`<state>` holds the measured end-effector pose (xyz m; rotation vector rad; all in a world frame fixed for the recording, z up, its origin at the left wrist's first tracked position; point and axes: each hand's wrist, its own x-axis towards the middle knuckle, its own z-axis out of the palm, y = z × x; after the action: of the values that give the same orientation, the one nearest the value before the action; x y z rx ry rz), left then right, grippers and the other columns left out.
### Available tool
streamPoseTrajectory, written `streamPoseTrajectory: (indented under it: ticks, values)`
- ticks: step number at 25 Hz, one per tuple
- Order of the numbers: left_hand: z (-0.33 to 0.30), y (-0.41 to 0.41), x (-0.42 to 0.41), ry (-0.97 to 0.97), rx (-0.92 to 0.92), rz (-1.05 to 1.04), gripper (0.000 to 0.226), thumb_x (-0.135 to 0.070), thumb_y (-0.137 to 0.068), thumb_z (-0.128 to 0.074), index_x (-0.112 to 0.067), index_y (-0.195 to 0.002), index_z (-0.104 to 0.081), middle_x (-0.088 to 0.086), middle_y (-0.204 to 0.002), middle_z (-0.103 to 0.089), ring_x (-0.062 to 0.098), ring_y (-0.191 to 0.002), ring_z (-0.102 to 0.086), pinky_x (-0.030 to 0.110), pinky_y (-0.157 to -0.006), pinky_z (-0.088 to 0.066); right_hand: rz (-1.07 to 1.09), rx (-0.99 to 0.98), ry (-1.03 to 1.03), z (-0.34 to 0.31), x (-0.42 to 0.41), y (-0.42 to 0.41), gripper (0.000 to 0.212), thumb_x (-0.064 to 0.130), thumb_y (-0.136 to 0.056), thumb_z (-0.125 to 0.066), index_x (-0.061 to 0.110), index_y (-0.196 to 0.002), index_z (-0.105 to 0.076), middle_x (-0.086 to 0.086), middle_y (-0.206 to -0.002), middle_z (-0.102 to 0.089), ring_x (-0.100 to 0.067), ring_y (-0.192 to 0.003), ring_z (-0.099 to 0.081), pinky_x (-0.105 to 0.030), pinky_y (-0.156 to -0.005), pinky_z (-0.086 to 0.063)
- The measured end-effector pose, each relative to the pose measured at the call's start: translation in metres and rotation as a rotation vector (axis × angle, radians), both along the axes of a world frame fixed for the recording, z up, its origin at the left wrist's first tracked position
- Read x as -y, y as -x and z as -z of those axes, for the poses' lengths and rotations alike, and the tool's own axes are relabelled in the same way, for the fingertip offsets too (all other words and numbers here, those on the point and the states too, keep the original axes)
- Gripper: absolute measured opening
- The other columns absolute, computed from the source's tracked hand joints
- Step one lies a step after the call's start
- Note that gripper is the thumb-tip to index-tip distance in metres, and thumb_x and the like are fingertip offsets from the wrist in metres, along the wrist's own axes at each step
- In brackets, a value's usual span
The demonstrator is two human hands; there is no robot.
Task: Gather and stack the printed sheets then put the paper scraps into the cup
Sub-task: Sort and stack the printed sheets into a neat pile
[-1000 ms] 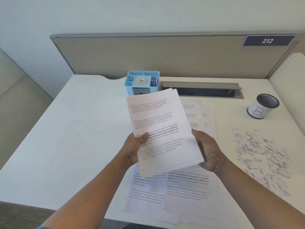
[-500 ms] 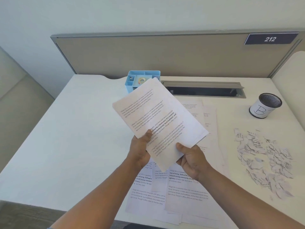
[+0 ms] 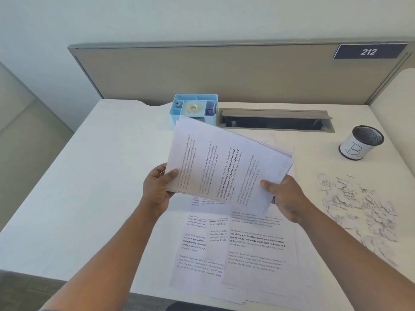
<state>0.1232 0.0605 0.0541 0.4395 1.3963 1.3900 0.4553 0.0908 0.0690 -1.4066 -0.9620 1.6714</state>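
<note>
A bundle of printed sheets point(image 3: 224, 167) hangs above the desk, turned sideways so its text runs up and down. My left hand point(image 3: 157, 191) grips its left edge, thumb on top. My right hand point(image 3: 285, 198) grips its lower right corner, thumb on the page. More printed sheets point(image 3: 247, 250) lie overlapped on the desk below, reaching the front edge. A heap of white paper scraps point(image 3: 363, 209) lies at the right. The mesh cup point(image 3: 360, 142) with a white label marked B stands behind the scraps.
A blue desk organiser point(image 3: 194, 107) with a tape roll stands at the back centre. Beside it is an open grey cable slot point(image 3: 276, 120). A beige partition point(image 3: 224, 72) with a 212 sign closes the back of the white desk point(image 3: 78, 187).
The held bundle has turned anticlockwise from upright to sideways. My right hand has shifted from its side to its lower right corner, and my left hand now holds the left edge.
</note>
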Motion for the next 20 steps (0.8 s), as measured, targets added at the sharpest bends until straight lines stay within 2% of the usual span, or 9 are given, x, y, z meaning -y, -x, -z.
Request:
streamPoseTrajectory:
  ticks: [2, 4, 6, 9, 13, 17, 20]
  values:
    - [0.004, 0.004, 0.001, 0.017, -0.186, 0.100, 0.029, 0.008, -0.087, -0.069, -0.011, -0.108, -0.069, 0.009, -0.107, -0.078, 0.031, -0.100, -0.071, 0.045, -0.088, -0.057, -0.032, 0.045, -0.040, -0.003, -0.002, -0.005, 0.023, 0.001, -0.099, -0.061, 0.017, -0.112, -0.070, 0.001, -0.112, -0.077, -0.018, -0.104, -0.073, -0.040, -0.090, -0.057]
    - [0.008, 0.004, 0.002, 0.016, -0.294, 0.169, 0.034, 0.015, -0.087, -0.064, -0.012, -0.106, -0.070, 0.007, -0.105, -0.079, 0.031, -0.101, -0.072, 0.043, -0.088, -0.056, -0.082, 0.102, -0.066, -0.004, 0.000, -0.007, 0.022, 0.004, -0.099, -0.062, 0.021, -0.109, -0.071, 0.006, -0.108, -0.078, -0.011, -0.101, -0.072, -0.032, -0.086, -0.056]
    - [0.008, 0.002, 0.003, -0.001, -0.296, 0.172, 0.036, 0.016, -0.084, -0.062, -0.012, -0.104, -0.070, 0.005, -0.103, -0.079, 0.029, -0.100, -0.073, 0.039, -0.086, -0.055, -0.118, 0.141, -0.087, -0.003, 0.003, -0.007, 0.023, 0.006, -0.099, -0.064, 0.025, -0.108, -0.071, 0.008, -0.107, -0.077, -0.007, -0.100, -0.071, -0.028, -0.087, -0.054]
    - [0.007, -0.003, 0.004, -0.033, -0.280, 0.123, 0.035, 0.001, -0.069, -0.061, -0.013, -0.101, -0.069, -0.002, -0.096, -0.078, 0.017, -0.090, -0.072, 0.029, -0.077, -0.056, -0.122, 0.147, -0.110, 0.003, 0.007, -0.008, 0.025, 0.006, -0.097, -0.066, 0.028, -0.108, -0.072, 0.009, -0.108, -0.078, -0.007, -0.102, -0.071, -0.026, -0.088, -0.054]
    - [0.013, -0.015, 0.014, -0.043, -0.234, 0.171, 0.045, -0.002, -0.065, -0.054, -0.009, -0.108, -0.068, 0.003, -0.099, -0.078, 0.017, -0.088, -0.072, 0.027, -0.072, -0.057, -0.094, 0.117, -0.078, 0.014, 0.013, -0.011, 0.028, 0.001, -0.094, -0.069, 0.023, -0.111, -0.072, 0.004, -0.109, -0.078, -0.012, -0.104, -0.072, -0.024, -0.084, -0.055]
    - [0.020, -0.023, 0.012, 0.014, -0.246, 0.196, 0.052, -0.002, -0.064, -0.049, -0.011, -0.111, -0.068, 0.001, -0.101, -0.079, 0.020, -0.094, -0.073, 0.028, -0.076, -0.056, -0.089, 0.133, -0.048, 0.021, 0.014, -0.008, 0.028, 0.001, -0.094, -0.069, 0.026, -0.107, -0.073, 0.004, -0.107, -0.079, -0.018, -0.105, -0.073, -0.035, -0.091, -0.056]
    - [0.018, -0.024, 0.009, -0.011, -0.238, 0.156, 0.049, -0.002, -0.064, -0.045, -0.011, -0.106, -0.068, -0.001, -0.097, -0.079, 0.017, -0.091, -0.073, 0.027, -0.074, -0.057, -0.094, 0.124, -0.068, 0.018, 0.011, -0.005, 0.026, 0.000, -0.095, -0.067, 0.022, -0.107, -0.074, 0.002, -0.106, -0.079, -0.021, -0.105, -0.073, -0.040, -0.093, -0.057]
